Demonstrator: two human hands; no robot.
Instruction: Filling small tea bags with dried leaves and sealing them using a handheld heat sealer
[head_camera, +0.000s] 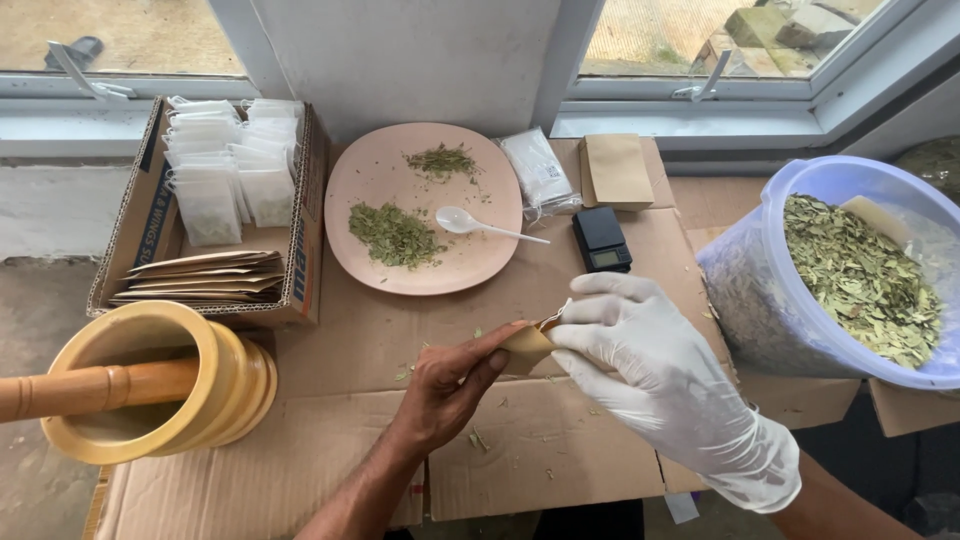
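Two hands meet palm-down — bare left hand (450, 380) and gloved right hand (650, 370) both pinch one small brown packet (528, 347).

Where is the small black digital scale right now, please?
In the head view, the black digital scale sits on the cardboard-covered table, just right of the pink plate, below the brown paper pouches and above the gloved right hand.

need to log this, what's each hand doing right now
Left hand: bare, closed on a small brown paper pouch.
Right hand: in a white glove, pinching the top of the same pouch.
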